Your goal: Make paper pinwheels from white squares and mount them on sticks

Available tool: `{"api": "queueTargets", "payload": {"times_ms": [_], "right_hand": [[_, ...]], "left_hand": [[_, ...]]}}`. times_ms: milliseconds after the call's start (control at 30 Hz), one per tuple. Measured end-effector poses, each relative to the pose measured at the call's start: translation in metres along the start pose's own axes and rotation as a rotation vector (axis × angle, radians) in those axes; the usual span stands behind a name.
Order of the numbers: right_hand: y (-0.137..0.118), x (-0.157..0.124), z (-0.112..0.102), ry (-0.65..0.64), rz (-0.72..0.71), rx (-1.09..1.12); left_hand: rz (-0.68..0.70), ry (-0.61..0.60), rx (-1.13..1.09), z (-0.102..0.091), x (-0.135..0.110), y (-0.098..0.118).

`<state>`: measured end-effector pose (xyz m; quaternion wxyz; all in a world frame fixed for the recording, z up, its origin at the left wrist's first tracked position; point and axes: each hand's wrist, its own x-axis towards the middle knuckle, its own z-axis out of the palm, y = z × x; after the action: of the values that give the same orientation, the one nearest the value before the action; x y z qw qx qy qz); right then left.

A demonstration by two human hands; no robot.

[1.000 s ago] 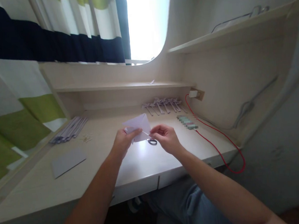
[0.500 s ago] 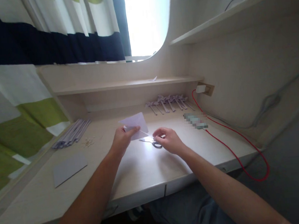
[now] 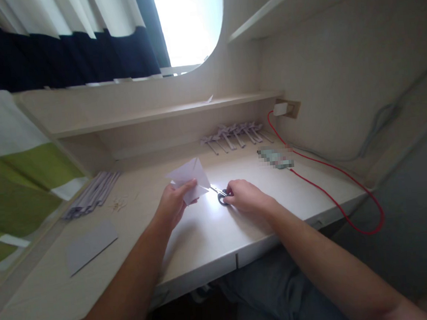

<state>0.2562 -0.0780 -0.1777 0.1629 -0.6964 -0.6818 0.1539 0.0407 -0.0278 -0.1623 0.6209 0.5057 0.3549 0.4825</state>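
Observation:
My left hand point(image 3: 174, 204) pinches a folded pale purple paper piece point(image 3: 188, 176) and holds it just above the desk. A small pair of scissors point(image 3: 218, 193) lies on the desk point(image 3: 205, 239) right beside it. My right hand point(image 3: 248, 197) rests low on the desk with its fingers curled round the scissors' dark handle. The scissor blades point toward the paper's lower edge.
A flat purple sheet point(image 3: 89, 245) lies at the left. A stack of purple strips point(image 3: 92, 193) sits by the curtain, small bits point(image 3: 118, 204) beside it. Several folded paper pieces point(image 3: 233, 134) line the back. A red cable point(image 3: 334, 190) runs from a wall plug point(image 3: 281, 109) past a blurred device point(image 3: 275, 157).
My right hand came down from beside the paper to the desk and closed on the scissors' handle. The left hand kept hold of the paper. The camera tilted down and right.

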Motion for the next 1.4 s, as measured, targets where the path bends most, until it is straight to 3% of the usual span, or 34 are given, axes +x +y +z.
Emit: {"api": "queueTargets", "payload": {"times_ms": [133, 267, 533, 733, 867, 1067, 1400], "right_hand": [[-0.001, -0.001, -0.009, -0.064, 0.09, -0.076], [0.0, -0.007, -0.017, -0.041, 0.126, -0.105], [0.03, -0.025, -0.017, -0.098, 0.1, 0.086], [0.043, -0.045, -0.017, -0.071, 0.123, 0.171], [0.041, -0.057, -0.008, 0.038, 0.081, 0.317], [0.029, -0.066, 0.016, 0.013, -0.052, 0.899], [0.026, -0.067, 0.027, 0.029, -0.087, 0.816]], "left_hand": [[-0.012, -0.016, 0.008, 0.003, 0.001, -0.003], [-0.003, -0.024, 0.001, 0.004, 0.0, -0.004], [0.018, -0.037, -0.019, 0.003, 0.0, -0.005], [0.041, -0.033, -0.052, 0.006, -0.001, -0.004], [0.049, -0.034, -0.066, 0.005, -0.001, -0.004], [0.055, -0.011, -0.076, 0.002, 0.001, -0.006], [0.062, -0.023, -0.065, 0.003, 0.001, -0.005]]}}
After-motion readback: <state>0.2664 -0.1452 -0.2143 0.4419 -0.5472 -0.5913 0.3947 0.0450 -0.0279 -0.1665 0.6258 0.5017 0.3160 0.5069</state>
